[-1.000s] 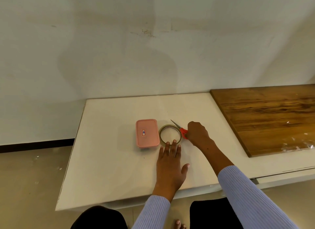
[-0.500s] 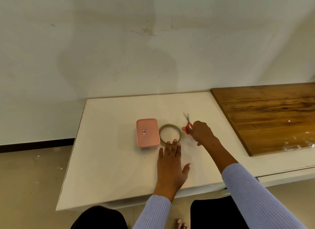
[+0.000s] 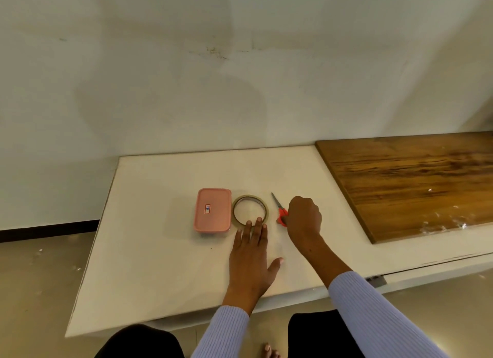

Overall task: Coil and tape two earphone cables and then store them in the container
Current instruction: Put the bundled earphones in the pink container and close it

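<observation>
A pink lidded container (image 3: 212, 212) with a small sticker sits closed on the white table (image 3: 149, 245). Just right of it lies a roll of clear tape (image 3: 250, 209), flat on the table. My left hand (image 3: 252, 259) rests flat, palm down, its fingertips touching the roll's near edge. Red-handled scissors (image 3: 279, 211) lie right of the roll, blades pointing away. My right hand (image 3: 304, 216) is curled over their handles. No earphone cables are visible.
A brown wooden board (image 3: 416, 181) covers the table's right part, with bits of clear tape near its front edge. A pale wall stands behind the table. The floor lies to the left and below, and my knees are under the front edge.
My right hand lifted the scissors with blades up half a second ago, and now they lie flat on the table slightly farther right. My left hand has stayed put.
</observation>
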